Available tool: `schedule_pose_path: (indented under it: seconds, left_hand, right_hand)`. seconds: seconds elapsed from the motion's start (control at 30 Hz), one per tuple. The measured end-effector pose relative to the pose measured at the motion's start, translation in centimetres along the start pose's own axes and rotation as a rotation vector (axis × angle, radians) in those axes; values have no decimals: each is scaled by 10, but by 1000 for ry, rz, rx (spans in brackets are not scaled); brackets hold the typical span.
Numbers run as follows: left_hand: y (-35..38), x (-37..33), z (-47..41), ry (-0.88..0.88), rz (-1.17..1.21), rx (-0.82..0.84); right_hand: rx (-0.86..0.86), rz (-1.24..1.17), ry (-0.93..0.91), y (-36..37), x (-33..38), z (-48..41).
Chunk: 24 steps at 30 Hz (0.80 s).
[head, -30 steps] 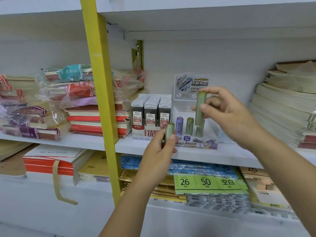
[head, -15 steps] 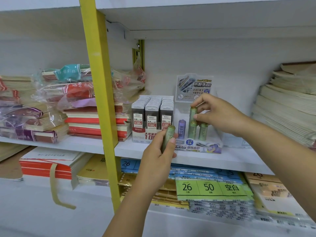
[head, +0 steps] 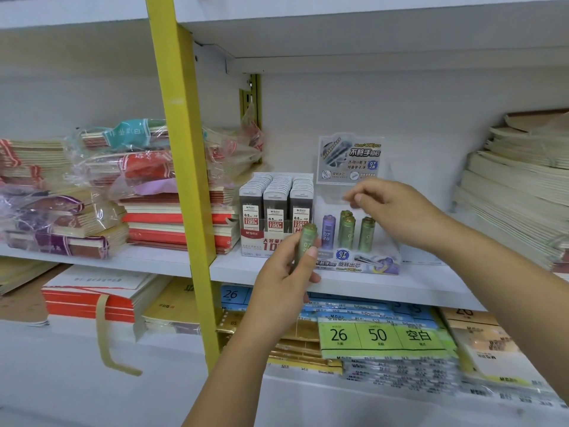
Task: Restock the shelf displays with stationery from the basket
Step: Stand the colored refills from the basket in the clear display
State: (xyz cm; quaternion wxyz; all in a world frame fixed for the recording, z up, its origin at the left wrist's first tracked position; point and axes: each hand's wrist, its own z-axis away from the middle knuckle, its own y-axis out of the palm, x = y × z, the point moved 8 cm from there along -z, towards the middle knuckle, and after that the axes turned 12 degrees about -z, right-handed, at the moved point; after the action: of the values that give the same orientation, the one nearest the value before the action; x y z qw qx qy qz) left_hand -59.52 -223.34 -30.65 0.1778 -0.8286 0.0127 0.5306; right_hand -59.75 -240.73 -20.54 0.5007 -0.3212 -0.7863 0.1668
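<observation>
A clear display box point(head: 360, 263) of pencil-lead tubes stands on the middle shelf point(head: 385, 288). Inside it stand one purple tube point(head: 328, 231) and several green tubes point(head: 348, 231). My left hand point(head: 284, 282) grips one more green lead tube point(head: 305, 245) upright, just in front of the box's left end. My right hand point(head: 391, 211) hovers above the standing green tubes with fingers loosely apart and nothing in them. The basket is out of view.
A tray of 0.5 HB lead cases point(head: 275, 211) sits left of the box. Stacked notebooks point(head: 172, 217) lie further left behind a yellow upright post point(head: 181, 167). Paper stacks point(head: 517, 192) fill the right. Loose-leaf packs point(head: 381, 337) lie on the lower shelf.
My right hand set its green tube down among the others in the box, let go and lifted slightly. My left hand kept its tube in nearly the same place.
</observation>
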Motion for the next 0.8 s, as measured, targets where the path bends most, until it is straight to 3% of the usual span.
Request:
schedule_pose_path:
  seconds: [0.07, 0.13, 0.27, 0.47, 0.67, 0.8]
  left_hand:
    - [1, -5, 2, 8, 34, 10]
    - [3, -12, 4, 39, 32, 44]
    - [15, -21, 10, 82, 8, 161]
    - [19, -19, 14, 44, 81, 207]
    - [12, -18, 9, 80, -29, 5]
    - [6, -28, 10, 262, -485, -183]
  right_hand:
    - [-212, -62, -189, -15, 21, 19]
    - [-238, -119, -296, -12, 34, 41]
    - [16, -251, -206, 22, 29, 62]
    - [-59, -553, -57, 10, 9, 66]
    - [1, -666, -21, 6, 9, 64]
    - [-301, -479, -171, -42, 22, 47]
